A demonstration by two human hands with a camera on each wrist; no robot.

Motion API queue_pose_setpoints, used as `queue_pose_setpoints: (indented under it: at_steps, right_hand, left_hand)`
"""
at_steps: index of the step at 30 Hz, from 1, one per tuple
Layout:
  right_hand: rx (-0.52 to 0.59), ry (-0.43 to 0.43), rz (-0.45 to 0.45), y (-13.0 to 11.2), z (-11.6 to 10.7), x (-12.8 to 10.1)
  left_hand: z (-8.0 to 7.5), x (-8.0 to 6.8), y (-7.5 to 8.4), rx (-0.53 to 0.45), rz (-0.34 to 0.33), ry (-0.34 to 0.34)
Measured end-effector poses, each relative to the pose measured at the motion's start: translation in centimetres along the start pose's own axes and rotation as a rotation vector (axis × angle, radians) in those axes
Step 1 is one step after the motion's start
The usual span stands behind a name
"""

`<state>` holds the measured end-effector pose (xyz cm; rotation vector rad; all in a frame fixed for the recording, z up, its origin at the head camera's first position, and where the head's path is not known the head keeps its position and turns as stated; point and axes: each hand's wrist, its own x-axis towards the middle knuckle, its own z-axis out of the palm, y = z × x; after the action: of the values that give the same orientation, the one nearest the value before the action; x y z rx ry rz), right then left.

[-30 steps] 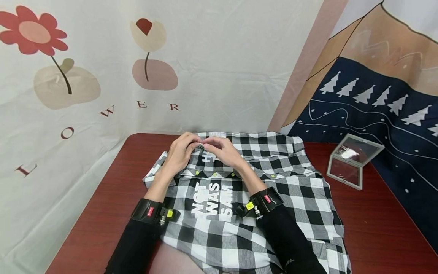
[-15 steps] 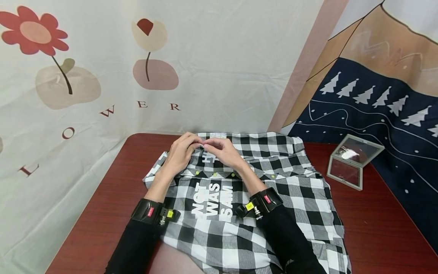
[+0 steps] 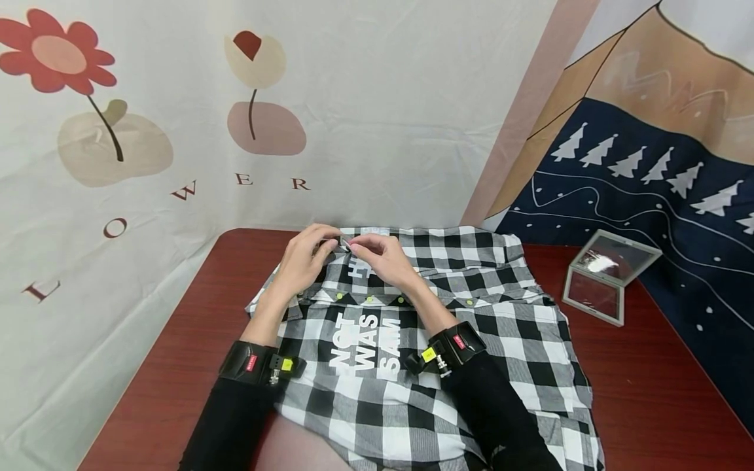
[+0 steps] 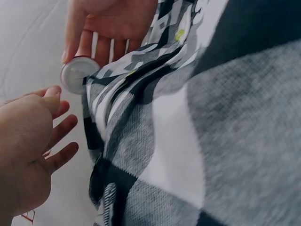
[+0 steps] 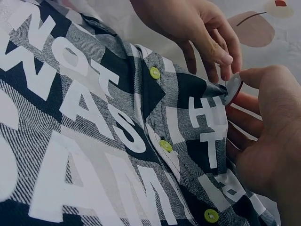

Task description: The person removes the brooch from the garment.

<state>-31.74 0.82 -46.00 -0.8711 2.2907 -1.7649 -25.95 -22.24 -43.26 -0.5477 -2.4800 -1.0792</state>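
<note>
A black-and-white checked shirt (image 3: 501,353) with white lettering and yellow-green buttons (image 5: 165,145) is spread on the table. Beside its far left edge my right hand (image 3: 385,261) pinches a small round white disc with a red rim, like a badge (image 5: 233,89). In the left wrist view the disc's pale flat side (image 4: 77,75) shows, touching the tip of the cloth. My left hand (image 3: 303,258) hovers just left of the disc, apart from it. Its thumb and forefinger are close together, the other fingers loosely bent; nothing is seen held there.
A hinged, square clear-lidded case (image 3: 607,278) stands unfolded at the right on the red-brown table (image 3: 194,327). A pale flower-print cloth (image 3: 383,118) hangs behind the table, and a dark cloth with printed trees (image 3: 642,196) hangs at the right.
My left hand has drawn back slightly to the left, leaving a gap to my right fingertips where the hands met before. The right hand and the shirt have hardly moved.
</note>
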Motion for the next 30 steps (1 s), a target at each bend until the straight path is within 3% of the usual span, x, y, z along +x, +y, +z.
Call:
queue_pose_setpoints:
  at_steps: [6, 13, 30]
  right_hand:
    - [-0.004, 0.015, 0.011, 0.1, 0.1, 0.1]
    - [-0.001, 0.018, 0.019, 0.0, 0.1, 0.0]
    - [0.012, 0.028, 0.003, -0.3, 0.4, -0.2]
  left_hand:
    - [-0.8, -0.2, -0.7, -0.008, -0.027, -0.046]
    - [-0.5, -0.3, -0.9, -0.006, -0.029, -0.092]
    - [0.8, -0.3, -0.5, 0.076, 0.001, -0.071]
